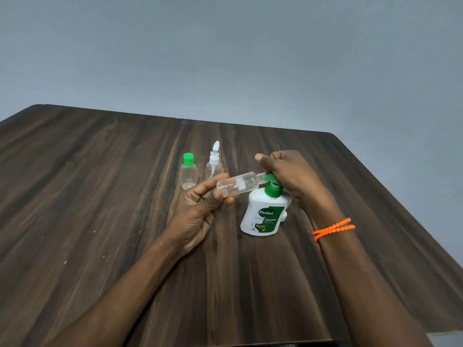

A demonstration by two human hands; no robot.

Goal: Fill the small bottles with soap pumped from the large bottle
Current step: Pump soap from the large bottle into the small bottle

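Near the middle of the table (100,196), the left hand (200,211) pinches a clear small bottle (238,184) tilted sideways, its open neck touching the green pump (271,182) of the large soap bottle (263,216). The right hand (288,176) curls over that pump, seemingly pressing it. Toward the far edge stand a green-capped bottle (188,174) and a spray bottle (213,161).

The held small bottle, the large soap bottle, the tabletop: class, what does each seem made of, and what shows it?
Small bottle: likely clear glossy plastic; the contents show through.
Large soap bottle: opaque white plastic, smooth sheen.
Tabletop: dark wood grain, matte; possibly laminate.
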